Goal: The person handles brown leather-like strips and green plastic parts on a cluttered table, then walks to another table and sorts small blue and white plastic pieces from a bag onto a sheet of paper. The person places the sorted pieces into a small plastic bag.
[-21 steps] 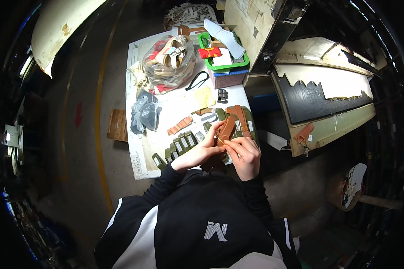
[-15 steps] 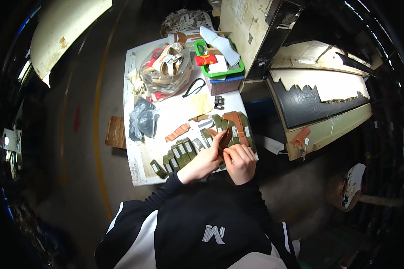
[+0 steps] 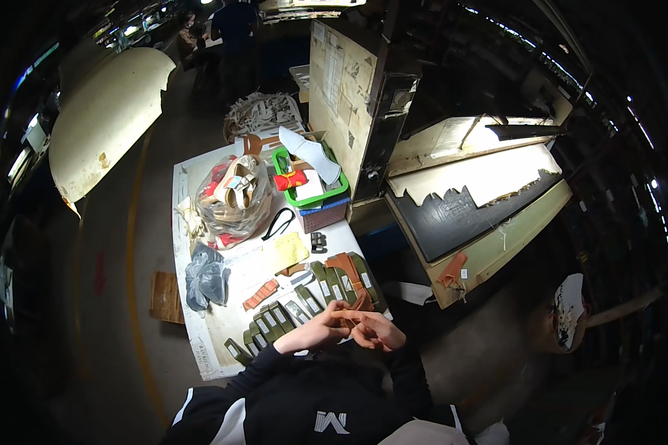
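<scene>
My left hand [image 3: 321, 332] and my right hand [image 3: 378, 331] meet above the near edge of the table, fingers closed together. Between them is a brown leather-like strap [image 3: 362, 300], partly covered by my fingers; its lower end is hidden. Just beyond the hands lie several dark green rolled bands [image 3: 326, 282] with white labels. Another brown strap [image 3: 341, 262] lies across the bands on the right. More green rolls [image 3: 273, 319] stand in a row left of my left hand. An orange-brown folded strip [image 3: 260, 294] rests behind that row.
On the white table [image 3: 200, 337] are a grey plastic bag [image 3: 206, 278], a clear bag of straps and pieces [image 3: 234, 196], a yellow cloth [image 3: 286, 251], a black loop [image 3: 278, 222], black buckles [image 3: 318, 242] and a green basket [image 3: 312, 199]. A board with a black surface [image 3: 475, 222] stands to the right.
The view has tilted up, so the table sits lower and people show in the distance. My hands have drawn closer together, and the brown strap is now more covered by my fingers.
</scene>
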The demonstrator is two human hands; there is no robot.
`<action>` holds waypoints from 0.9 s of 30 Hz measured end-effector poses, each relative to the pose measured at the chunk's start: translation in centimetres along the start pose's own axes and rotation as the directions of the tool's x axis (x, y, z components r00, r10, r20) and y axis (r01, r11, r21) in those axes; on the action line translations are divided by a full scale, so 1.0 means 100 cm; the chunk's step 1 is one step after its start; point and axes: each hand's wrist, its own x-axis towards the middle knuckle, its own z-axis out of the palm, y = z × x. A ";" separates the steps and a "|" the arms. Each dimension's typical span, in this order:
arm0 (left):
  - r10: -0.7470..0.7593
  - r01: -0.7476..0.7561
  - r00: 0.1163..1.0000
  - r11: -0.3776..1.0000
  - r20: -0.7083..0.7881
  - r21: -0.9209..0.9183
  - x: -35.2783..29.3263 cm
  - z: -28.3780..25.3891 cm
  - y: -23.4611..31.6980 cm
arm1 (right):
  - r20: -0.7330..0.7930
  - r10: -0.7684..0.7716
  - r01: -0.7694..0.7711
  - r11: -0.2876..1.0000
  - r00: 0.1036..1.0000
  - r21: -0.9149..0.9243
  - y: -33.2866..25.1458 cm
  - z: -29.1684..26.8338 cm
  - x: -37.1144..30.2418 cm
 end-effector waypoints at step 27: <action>0.058 -0.080 0.997 0.862 -0.059 -0.501 -0.014 -0.014 -0.013 | -0.443 -0.549 0.247 0.781 0.708 -0.573 0.009 -0.009 -0.025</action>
